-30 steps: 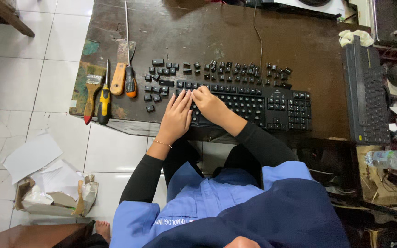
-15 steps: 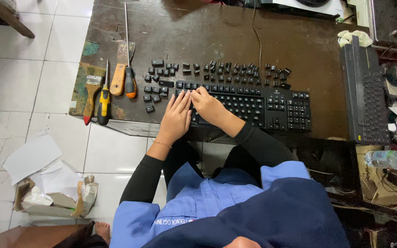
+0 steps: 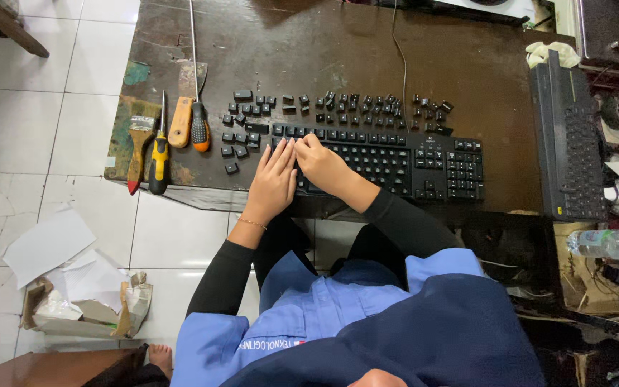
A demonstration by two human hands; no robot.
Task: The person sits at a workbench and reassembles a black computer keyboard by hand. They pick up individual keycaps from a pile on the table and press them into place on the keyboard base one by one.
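Both our hands press flat on the keyboard [image 3: 381, 161] at the table's near edge: left hand [image 3: 272, 183] and right hand [image 3: 322, 165] grasp nothing, fingertips meeting at its left keys; we should probably push each keycap straight down.

My black keyboard [image 3: 395, 161] lies flat along the near edge of the dark wooden table, its long side facing me and its cable running off the far side. Its left end shows bare spots where caps are off. The loose black keycaps [image 3: 338, 106] lie scattered in rough rows just beyond it and past its left end, some upright, some tipped.
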